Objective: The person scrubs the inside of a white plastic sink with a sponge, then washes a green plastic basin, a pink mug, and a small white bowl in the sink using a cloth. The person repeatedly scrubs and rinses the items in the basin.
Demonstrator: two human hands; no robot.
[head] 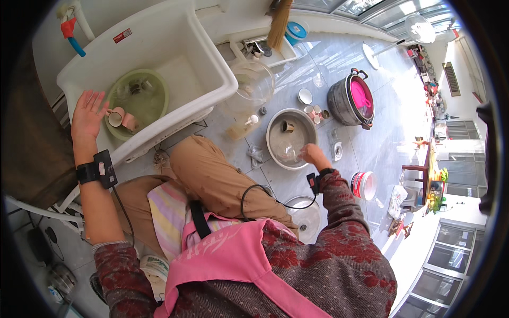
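My left hand (89,113) is raised over the rim of the white sink, fingers spread and holding nothing. Beside it, a green basin (162,104) of cloudy water stands in the sink, with a pink mug (115,117), another pink item and clear glassware in it. My right hand (311,155) is at the right rim of a metal basin (274,153) on the floor, by a clear glass item (288,154) in the water; whether it grips this cannot be told. A dark metallic cup (287,126) also lies in that basin.
On the tiled floor, several small cups (317,109), a white bowl (305,96) and a large pot (342,101) holding a pink strainer stand beyond the metal basin. Nearby are a clear tub (258,77), a white-and-red bucket (365,185) and a round lid (304,216). A cable hangs from each wrist device.
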